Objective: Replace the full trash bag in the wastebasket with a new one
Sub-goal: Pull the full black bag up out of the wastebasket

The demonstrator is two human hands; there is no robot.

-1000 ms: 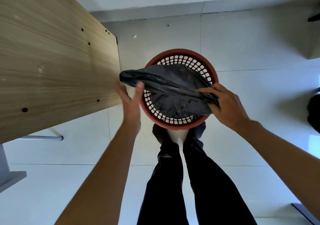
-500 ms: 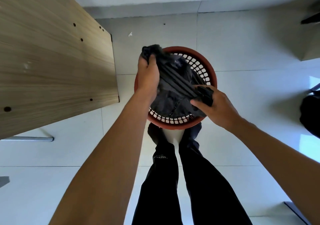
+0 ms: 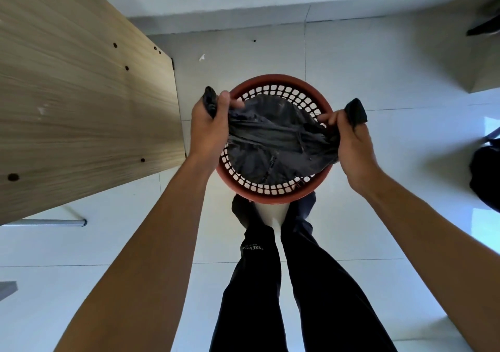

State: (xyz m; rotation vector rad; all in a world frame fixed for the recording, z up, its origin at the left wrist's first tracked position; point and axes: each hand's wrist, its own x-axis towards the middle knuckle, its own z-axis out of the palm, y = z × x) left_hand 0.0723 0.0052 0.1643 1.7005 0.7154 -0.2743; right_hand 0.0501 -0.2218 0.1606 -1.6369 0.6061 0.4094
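A round red-brown wastebasket (image 3: 273,80) with a white lattice wall stands on the pale tiled floor, just ahead of my feet. A black trash bag (image 3: 273,140) is stretched across its mouth and sags into it. My left hand (image 3: 209,129) grips the bag's left end at the basket's left rim, with a tuft of black plastic sticking up past the fingers. My right hand (image 3: 351,140) pinches the right end at the right rim, a black corner poking above it. The basket's bottom is hidden under the bag.
A wooden desk top (image 3: 67,94) fills the left side, its corner close to the basket, with a metal leg (image 3: 48,222) below. A dark object (image 3: 485,173) lies at the right edge. A paper scrap (image 3: 201,57) lies on the floor beyond the basket. My dark-trousered legs (image 3: 284,284) stand below.
My hands have pulled apart, the left coming back from the far rim to the left rim and the right shifting to the right rim, so the bag is now stretched wide across the basket.
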